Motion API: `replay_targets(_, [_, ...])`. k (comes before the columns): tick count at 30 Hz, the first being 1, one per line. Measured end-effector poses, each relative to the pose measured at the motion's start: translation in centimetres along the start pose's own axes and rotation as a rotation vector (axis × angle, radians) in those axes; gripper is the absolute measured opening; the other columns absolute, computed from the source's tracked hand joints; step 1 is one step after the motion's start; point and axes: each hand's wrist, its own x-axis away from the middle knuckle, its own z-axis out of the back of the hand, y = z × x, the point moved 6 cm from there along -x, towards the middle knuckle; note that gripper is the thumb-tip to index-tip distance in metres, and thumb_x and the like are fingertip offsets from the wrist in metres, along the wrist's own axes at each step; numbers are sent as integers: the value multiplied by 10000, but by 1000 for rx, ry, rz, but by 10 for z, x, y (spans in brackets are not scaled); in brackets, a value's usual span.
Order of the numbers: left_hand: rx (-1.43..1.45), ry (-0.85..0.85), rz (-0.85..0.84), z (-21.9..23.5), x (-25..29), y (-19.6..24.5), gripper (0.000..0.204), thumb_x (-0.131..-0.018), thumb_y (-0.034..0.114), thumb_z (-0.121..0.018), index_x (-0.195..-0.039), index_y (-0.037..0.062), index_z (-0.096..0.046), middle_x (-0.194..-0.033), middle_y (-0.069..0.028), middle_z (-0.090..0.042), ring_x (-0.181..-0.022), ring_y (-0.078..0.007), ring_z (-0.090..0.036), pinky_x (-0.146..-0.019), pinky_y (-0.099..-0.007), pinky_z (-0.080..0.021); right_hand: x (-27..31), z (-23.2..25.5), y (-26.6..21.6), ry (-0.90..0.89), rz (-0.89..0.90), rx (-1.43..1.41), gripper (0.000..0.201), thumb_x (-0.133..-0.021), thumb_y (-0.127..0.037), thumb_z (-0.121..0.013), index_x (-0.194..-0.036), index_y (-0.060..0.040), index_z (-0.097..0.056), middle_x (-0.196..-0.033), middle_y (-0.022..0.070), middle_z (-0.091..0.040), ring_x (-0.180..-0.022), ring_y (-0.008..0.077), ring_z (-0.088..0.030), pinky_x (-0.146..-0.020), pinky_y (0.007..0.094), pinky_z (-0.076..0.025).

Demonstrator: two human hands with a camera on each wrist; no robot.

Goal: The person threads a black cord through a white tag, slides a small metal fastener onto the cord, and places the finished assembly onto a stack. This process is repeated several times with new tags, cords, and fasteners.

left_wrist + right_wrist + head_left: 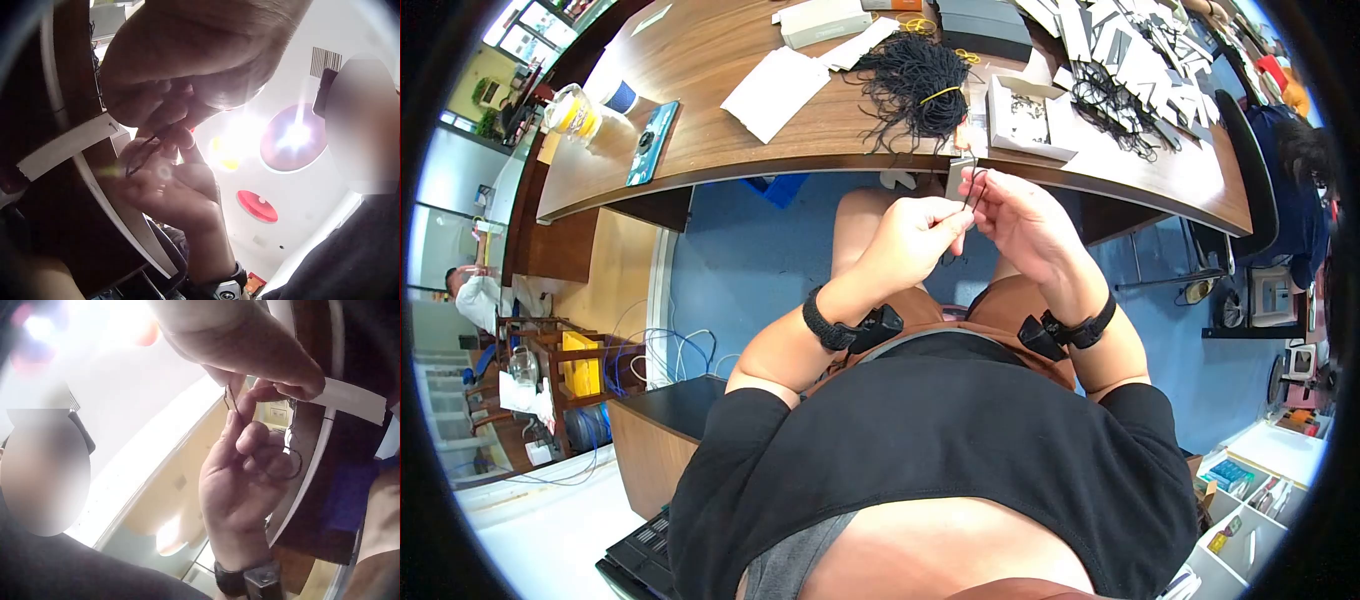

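Note:
A thin black cord (969, 205) runs between my two hands, just in front of the table edge. My left hand (912, 238) pinches it between thumb and forefinger; in the right wrist view a small bend of cord (229, 399) rises from that pinch and a loose loop hangs by the curled fingers. The right hand (1037, 225) holds the cord at its fingertips, palm turned inward. Right behind the fingers, a pale card strip (956, 178) juts past the table edge. On the table beyond lies a bundle of black cords (915, 85) tied with a yellow band.
An open white box (1057, 140) with small pieces stands right of the bundle. Farther right spreads a pile of card tags (1115, 50) with black cords. White paper (775, 93), a phone (652, 143) and a plastic cup (572, 113) lie leftward. Grey box (985, 28) sits behind.

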Motion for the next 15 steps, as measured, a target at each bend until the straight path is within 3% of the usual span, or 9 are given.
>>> replay_targets(3, [5,-35,-148,-4,-2,-5,214,-909,152,-531,-908,-7,-674,-602,1,-557,-572,-60,-466,-523,-237,-378,0,-3,-1,-27,-21,-118,285,-904,-276,-554,-1082,-60,-609,-958,-3,-624,-831,85,-537,-723,228,-391])
replay_targets(7, [-13,-30,-95,-4,0,-6,213,-908,163,-542,-906,-3,-676,-584,15,-515,-546,-54,-423,-498,-237,-353,0,-4,0,-71,-38,-203,294,-906,-284,-552,-1083,-56,-608,-965,12,-628,-859,97,-538,-745,245,-401])
replay_targets(15, [2,-66,12,-3,2,-8,232,-912,159,-535,-867,-30,-660,-574,40,-467,-540,-41,-396,-500,-207,-324,1,-7,-4,-85,35,-91,234,-894,-194,-584,-1053,-25,-616,-928,42,-637,-786,97,-549,-667,238,-434])
